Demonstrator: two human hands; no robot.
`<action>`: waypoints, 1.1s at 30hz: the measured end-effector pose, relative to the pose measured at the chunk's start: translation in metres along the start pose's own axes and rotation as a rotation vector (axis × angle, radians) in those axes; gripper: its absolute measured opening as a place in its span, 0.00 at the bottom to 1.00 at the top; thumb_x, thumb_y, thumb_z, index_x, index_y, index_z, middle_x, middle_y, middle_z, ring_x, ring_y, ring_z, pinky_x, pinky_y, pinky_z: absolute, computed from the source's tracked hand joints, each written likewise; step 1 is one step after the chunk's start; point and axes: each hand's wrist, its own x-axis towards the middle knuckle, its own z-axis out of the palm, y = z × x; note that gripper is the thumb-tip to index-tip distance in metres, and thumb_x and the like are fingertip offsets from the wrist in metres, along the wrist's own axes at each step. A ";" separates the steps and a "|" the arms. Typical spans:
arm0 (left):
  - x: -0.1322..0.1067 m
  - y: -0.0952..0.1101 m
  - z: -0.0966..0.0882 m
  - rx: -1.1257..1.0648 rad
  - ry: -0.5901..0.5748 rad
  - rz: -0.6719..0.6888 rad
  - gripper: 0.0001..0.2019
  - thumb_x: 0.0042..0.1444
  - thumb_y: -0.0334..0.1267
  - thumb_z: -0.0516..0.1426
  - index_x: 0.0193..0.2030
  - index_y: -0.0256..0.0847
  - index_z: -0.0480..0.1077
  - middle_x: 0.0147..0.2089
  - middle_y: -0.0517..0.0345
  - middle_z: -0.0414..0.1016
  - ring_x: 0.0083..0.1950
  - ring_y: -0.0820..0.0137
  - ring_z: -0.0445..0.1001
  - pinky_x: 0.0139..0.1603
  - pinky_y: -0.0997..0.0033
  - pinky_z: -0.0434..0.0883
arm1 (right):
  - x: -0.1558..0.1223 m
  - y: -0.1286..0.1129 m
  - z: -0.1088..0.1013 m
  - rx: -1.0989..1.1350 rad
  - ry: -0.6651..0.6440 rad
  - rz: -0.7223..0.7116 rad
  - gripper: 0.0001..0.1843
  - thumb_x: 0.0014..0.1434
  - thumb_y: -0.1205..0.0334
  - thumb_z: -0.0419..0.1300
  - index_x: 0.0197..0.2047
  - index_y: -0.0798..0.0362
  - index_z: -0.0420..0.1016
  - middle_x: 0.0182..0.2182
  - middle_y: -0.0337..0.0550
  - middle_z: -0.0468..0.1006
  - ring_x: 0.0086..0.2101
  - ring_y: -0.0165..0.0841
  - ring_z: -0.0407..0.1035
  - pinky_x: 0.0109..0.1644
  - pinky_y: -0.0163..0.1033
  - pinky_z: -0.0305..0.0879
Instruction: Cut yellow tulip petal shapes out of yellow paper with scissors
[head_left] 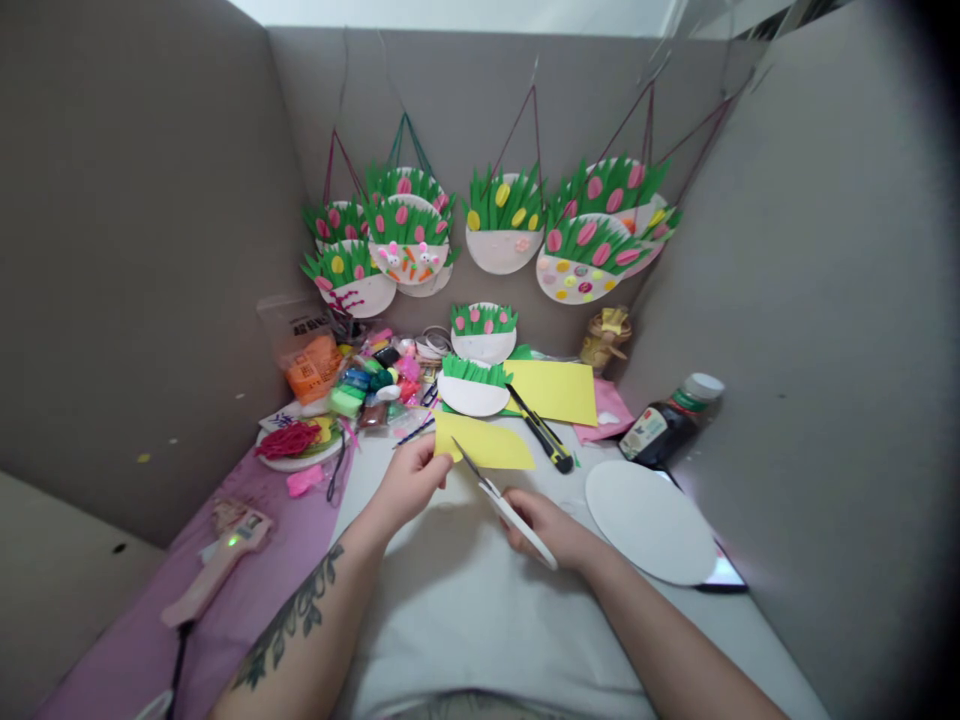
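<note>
My left hand (409,482) pinches the near left edge of a yellow foam sheet (487,444), holding it just above the white tabletop (465,600). My right hand (551,528) is closed round the white handles of a pair of scissors (501,500). The blades are parted and point up-left, with their tips against the yellow sheet's lower edge. A second, larger yellow sheet (559,390) lies further back, with a yellow-and-black utility knife (541,430) resting beside it.
A white paper plate (649,520) lies to the right, over a phone (721,575), near a dark bottle (667,425). A pink glue gun (217,565) rests at the left on a purple cloth. Craft supplies (367,385) and finished paper-plate baskets (499,225) crowd the back wall.
</note>
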 end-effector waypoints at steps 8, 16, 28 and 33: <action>-0.001 0.001 -0.003 -0.013 -0.042 -0.015 0.07 0.49 0.36 0.49 0.23 0.39 0.61 0.20 0.66 0.59 0.23 0.77 0.59 0.23 0.77 0.57 | -0.002 0.000 -0.005 0.012 -0.025 0.029 0.10 0.43 0.62 0.60 0.30 0.54 0.64 0.25 0.34 0.63 0.26 0.26 0.55 0.27 0.31 0.52; -0.001 0.004 -0.003 -0.005 -0.027 -0.018 0.09 0.50 0.37 0.49 0.22 0.39 0.60 0.20 0.65 0.60 0.22 0.76 0.59 0.24 0.77 0.56 | -0.003 -0.002 -0.005 -0.002 -0.041 0.030 0.08 0.41 0.65 0.58 0.27 0.54 0.64 0.24 0.34 0.63 0.26 0.27 0.55 0.27 0.31 0.52; -0.003 0.008 -0.004 0.020 -0.080 -0.007 0.08 0.50 0.37 0.49 0.22 0.39 0.61 0.20 0.66 0.58 0.22 0.76 0.59 0.23 0.77 0.56 | -0.004 -0.004 -0.006 -0.041 -0.072 -0.044 0.06 0.42 0.65 0.57 0.27 0.54 0.64 0.24 0.35 0.63 0.27 0.28 0.55 0.28 0.31 0.53; -0.004 0.008 -0.006 0.026 -0.093 -0.016 0.09 0.50 0.36 0.49 0.21 0.39 0.60 0.19 0.66 0.58 0.22 0.76 0.58 0.24 0.77 0.56 | -0.005 -0.003 -0.009 -0.073 -0.079 -0.044 0.07 0.43 0.63 0.58 0.28 0.54 0.64 0.24 0.35 0.64 0.28 0.28 0.56 0.30 0.32 0.54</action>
